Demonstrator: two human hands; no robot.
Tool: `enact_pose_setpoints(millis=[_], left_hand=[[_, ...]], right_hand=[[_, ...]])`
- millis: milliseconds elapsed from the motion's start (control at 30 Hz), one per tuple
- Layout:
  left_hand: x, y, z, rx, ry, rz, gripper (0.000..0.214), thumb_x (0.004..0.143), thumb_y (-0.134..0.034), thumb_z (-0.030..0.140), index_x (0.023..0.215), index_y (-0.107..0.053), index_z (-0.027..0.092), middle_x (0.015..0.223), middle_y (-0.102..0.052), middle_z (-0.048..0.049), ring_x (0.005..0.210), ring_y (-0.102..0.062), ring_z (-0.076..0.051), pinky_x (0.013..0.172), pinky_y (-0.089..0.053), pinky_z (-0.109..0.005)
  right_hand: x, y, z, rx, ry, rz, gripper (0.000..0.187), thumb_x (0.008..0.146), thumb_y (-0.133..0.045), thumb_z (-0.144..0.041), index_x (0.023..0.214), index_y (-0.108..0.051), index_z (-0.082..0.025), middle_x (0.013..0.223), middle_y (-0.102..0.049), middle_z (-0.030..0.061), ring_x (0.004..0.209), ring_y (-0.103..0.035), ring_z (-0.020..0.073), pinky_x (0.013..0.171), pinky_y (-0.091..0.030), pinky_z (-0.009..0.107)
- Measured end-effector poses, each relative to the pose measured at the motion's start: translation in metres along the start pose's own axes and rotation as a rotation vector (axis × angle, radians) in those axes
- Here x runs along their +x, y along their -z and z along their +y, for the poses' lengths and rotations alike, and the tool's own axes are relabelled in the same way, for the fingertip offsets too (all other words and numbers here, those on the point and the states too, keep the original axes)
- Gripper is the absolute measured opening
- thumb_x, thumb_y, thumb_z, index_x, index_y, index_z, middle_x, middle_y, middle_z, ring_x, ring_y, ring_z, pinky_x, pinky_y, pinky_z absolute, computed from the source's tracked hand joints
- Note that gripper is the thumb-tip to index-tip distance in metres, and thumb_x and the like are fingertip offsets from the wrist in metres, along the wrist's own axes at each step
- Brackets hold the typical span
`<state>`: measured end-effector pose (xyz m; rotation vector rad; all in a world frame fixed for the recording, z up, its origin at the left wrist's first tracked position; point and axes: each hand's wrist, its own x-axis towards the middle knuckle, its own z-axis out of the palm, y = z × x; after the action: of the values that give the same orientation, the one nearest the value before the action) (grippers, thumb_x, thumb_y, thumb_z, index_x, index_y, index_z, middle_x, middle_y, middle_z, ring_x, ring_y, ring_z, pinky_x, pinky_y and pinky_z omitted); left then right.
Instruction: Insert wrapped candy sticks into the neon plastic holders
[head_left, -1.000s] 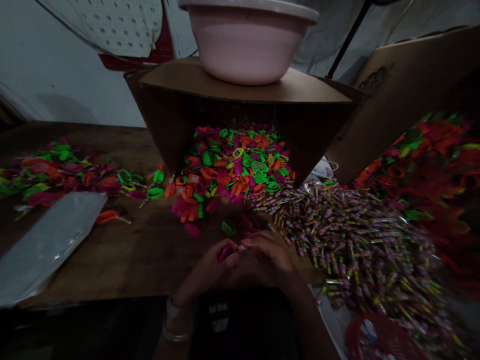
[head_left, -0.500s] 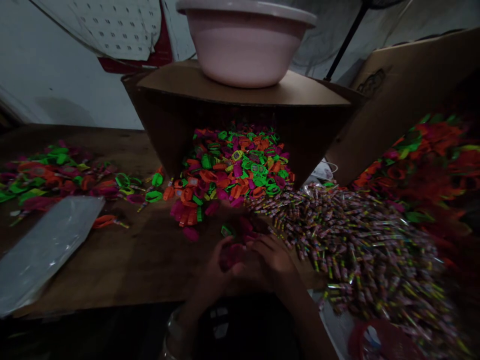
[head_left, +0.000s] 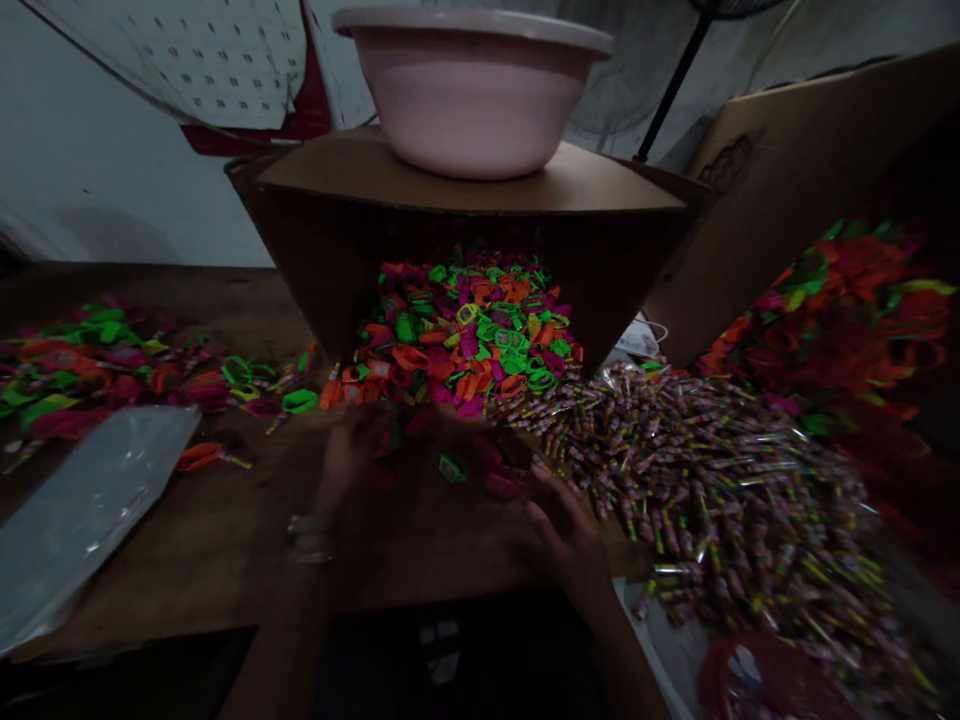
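Observation:
My left hand (head_left: 352,445), smeared by motion, is at the front edge of a heap of bright plastic toy watches (head_left: 514,340); its fingers cannot be made out. My right hand (head_left: 568,520) is open, thumb and fingers apart, beside a magenta toy watch (head_left: 501,482) on the table. Its fingertips are close to the near left edge of a pile of small wrapped candy tubes (head_left: 675,440). Between the two hands a green toy watch (head_left: 451,468) lies on the wood.
The watches spill from a cardboard box (head_left: 300,240) on its side, with a pink basin (head_left: 480,100) on top. Left lie more watches (head_left: 97,350) and a clear plastic bag (head_left: 97,510). At lower right stands a red container (head_left: 772,675); a further watch heap (head_left: 840,330) lies beyond.
My hands have parted. The left has gone left and forward to the watch heap, away from the magenta watch both were around; the right has moved slightly right and its fingers have spread.

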<state>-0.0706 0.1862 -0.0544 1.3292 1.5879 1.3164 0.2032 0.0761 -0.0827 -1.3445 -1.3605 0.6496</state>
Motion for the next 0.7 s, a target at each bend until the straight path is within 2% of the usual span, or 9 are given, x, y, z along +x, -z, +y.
enact_pose_setpoints(millis=[100,200,300,367,467,533,600,633,700], left_hand=[[0.004,-0.032,-0.005,0.158,-0.033,-0.004,0.021,0.063,-0.071,0.034,0.064,-0.063,0.015,0.08,-0.066,-0.0117,0.098,-0.058,-0.032,0.077,-0.045,-0.036],[0.004,-0.049,-0.002,0.225,-0.062,0.005,0.014,0.066,-0.066,0.026,0.06,-0.061,0.015,0.087,-0.067,-0.0152,0.109,-0.054,-0.035,0.085,-0.042,-0.039],[-0.002,-0.046,0.002,0.204,-0.072,-0.016,0.008,0.068,-0.061,0.023,0.069,-0.064,0.016,0.087,-0.069,-0.0117,0.096,-0.061,-0.029,0.083,-0.046,-0.038],[-0.011,-0.041,0.004,0.154,-0.075,-0.033,0.016,0.071,-0.054,0.023,0.08,-0.066,0.017,0.086,-0.071,-0.008,0.087,-0.065,-0.024,0.08,-0.049,-0.035],[-0.031,-0.037,0.005,0.053,-0.061,-0.011,0.027,0.074,-0.049,0.024,0.095,-0.064,0.016,0.097,-0.071,-0.008,0.091,-0.066,-0.021,0.08,-0.052,-0.034],[-0.046,-0.04,0.005,-0.139,0.081,-0.015,0.03,0.075,-0.054,0.031,0.1,-0.063,0.015,0.099,-0.07,-0.0091,0.09,-0.066,-0.021,0.076,-0.055,-0.035],[-0.061,-0.047,0.006,-0.375,0.304,-0.078,0.035,0.072,-0.062,0.038,0.098,-0.062,0.015,0.093,-0.071,-0.0088,0.084,-0.068,-0.022,0.07,-0.057,-0.036],[-0.068,-0.052,0.007,-0.472,0.402,-0.119,0.037,0.069,-0.066,0.04,0.096,-0.063,0.015,0.089,-0.072,-0.0083,0.083,-0.068,-0.022,0.068,-0.057,-0.035],[-0.08,-0.06,0.01,-0.61,0.483,-0.18,0.036,0.065,-0.07,0.038,0.092,-0.065,0.014,0.092,-0.072,-0.0086,0.088,-0.067,-0.022,0.073,-0.056,-0.035]], right_hand=[[0.012,0.004,0.015,-0.205,0.012,-0.008,0.032,0.084,-0.052,-0.027,0.112,-0.064,-0.019,0.113,-0.069,0.0098,0.104,-0.065,0.022,0.088,-0.053,0.037],[0.042,0.004,0.025,-0.501,0.008,-0.112,0.03,0.085,-0.044,-0.018,0.105,-0.066,-0.015,0.107,-0.071,0.0122,0.098,-0.067,0.0216,0.082,-0.055,0.035],[0.081,-0.006,0.027,-0.623,0.027,-0.203,0.032,0.081,-0.045,-0.006,0.101,-0.069,-0.016,0.106,-0.071,0.0111,0.101,-0.065,0.0213,0.089,-0.05,0.035],[0.104,-0.017,0.025,-0.69,0.037,-0.281,0.033,0.08,-0.048,-0.002,0.101,-0.069,-0.016,0.109,-0.07,0.0121,0.104,-0.063,0.0212,0.092,-0.047,0.033],[0.124,-0.035,0.022,-0.79,0.029,-0.391,0.023,0.085,-0.052,-0.006,0.102,-0.067,-0.012,0.108,-0.068,0.0137,0.102,-0.063,0.0215,0.09,-0.048,0.035],[0.13,-0.043,0.02,-0.838,0.019,-0.439,0.018,0.089,-0.055,-0.018,0.104,-0.064,-0.012,0.108,-0.067,0.0111,0.099,-0.063,0.0205,0.088,-0.049,0.039],[0.134,-0.046,0.02,-0.849,0.017,-0.461,0.021,0.09,-0.056,-0.027,0.105,-0.062,-0.013,0.108,-0.066,0.0088,0.097,-0.063,0.0196,0.086,-0.05,0.041],[0.135,-0.044,0.019,-0.836,0.021,-0.463,0.02,0.089,-0.057,-0.026,0.103,-0.063,-0.012,0.106,-0.066,0.0096,0.096,-0.063,0.0197,0.086,-0.05,0.04],[0.136,-0.038,0.016,-0.774,0.031,-0.441,0.013,0.085,-0.059,-0.017,0.095,-0.065,-0.012,0.1,-0.068,0.0128,0.094,-0.064,0.0209,0.084,-0.049,0.035]])
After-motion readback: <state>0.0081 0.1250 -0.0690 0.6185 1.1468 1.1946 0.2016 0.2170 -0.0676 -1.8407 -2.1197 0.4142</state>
